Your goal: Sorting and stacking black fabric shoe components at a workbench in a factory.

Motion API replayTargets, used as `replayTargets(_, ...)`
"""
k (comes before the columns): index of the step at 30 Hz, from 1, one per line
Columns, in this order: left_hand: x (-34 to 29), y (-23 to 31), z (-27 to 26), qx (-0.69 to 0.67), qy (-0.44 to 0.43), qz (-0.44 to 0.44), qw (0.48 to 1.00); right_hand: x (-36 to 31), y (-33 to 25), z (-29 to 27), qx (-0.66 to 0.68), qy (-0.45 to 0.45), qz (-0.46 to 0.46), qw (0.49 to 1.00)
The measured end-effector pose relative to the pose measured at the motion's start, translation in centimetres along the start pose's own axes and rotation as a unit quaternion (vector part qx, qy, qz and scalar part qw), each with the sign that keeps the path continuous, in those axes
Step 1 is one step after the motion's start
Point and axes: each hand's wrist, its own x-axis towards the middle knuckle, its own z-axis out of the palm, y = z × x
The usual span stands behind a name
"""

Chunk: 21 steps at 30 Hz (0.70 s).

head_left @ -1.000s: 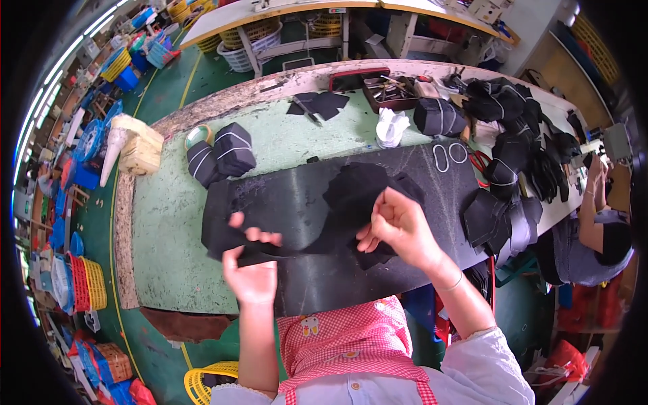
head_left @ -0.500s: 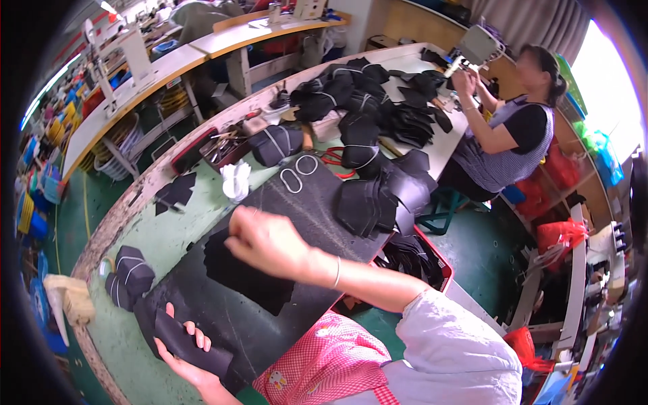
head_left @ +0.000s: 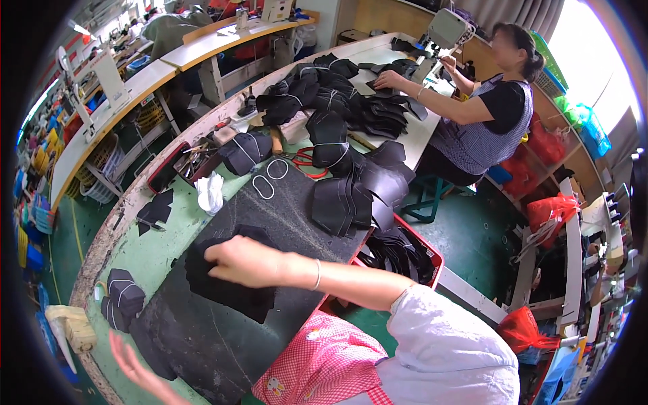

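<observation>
My right hand (head_left: 246,262) reaches across a black board (head_left: 202,351), its fingers curled together over flat black cut pieces (head_left: 236,293). Whether they pinch a piece or something small cannot be made out. At the board's lower left, my left hand (head_left: 138,368) has its fingers stretched out and holds nothing. Beside it, a dark cut piece (head_left: 147,343) lies at the board's left edge. Further left is a tied bundle of black pieces (head_left: 126,295). A bundle of white ties (head_left: 210,194) and two pale loops (head_left: 263,187) lie near the board's far end.
Red-handled scissors (head_left: 307,160) and stacked black pieces (head_left: 341,204) lie at the far side. A red crate (head_left: 437,266) of black pieces stands below the table's right edge. A co-worker (head_left: 482,128) sits at a machine (head_left: 445,30). A wooden-headed mallet (head_left: 71,329) is at the left rim.
My left hand has let go of the black piece it held, moving left with fingers spread. My right hand has come down closer to the black pieces. The co-worker's one hand has reached across the table.
</observation>
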Motion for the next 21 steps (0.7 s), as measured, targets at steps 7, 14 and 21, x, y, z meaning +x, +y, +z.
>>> replayTargets(7, 2.8, -19.0, -10.0, 0.35, -0.102, -0.109, 0.925, -2.0, 1.9, 0.3, -0.045, 0.122, 0.003, 0.991)
replayTargets(14, -2.4, -0.6, -1.5, 0.159, -0.054, 0.045, 0.985, -1.7, -1.6, 2.8, 0.048, 0.093, -0.098, 0.99)
replayTargets(21, -6.4, 8.6, 5.7, -0.063, -0.151, -0.005, 0.987, 0.9, -4.3, 7.6, 0.155, 0.062, -0.002, 0.986)
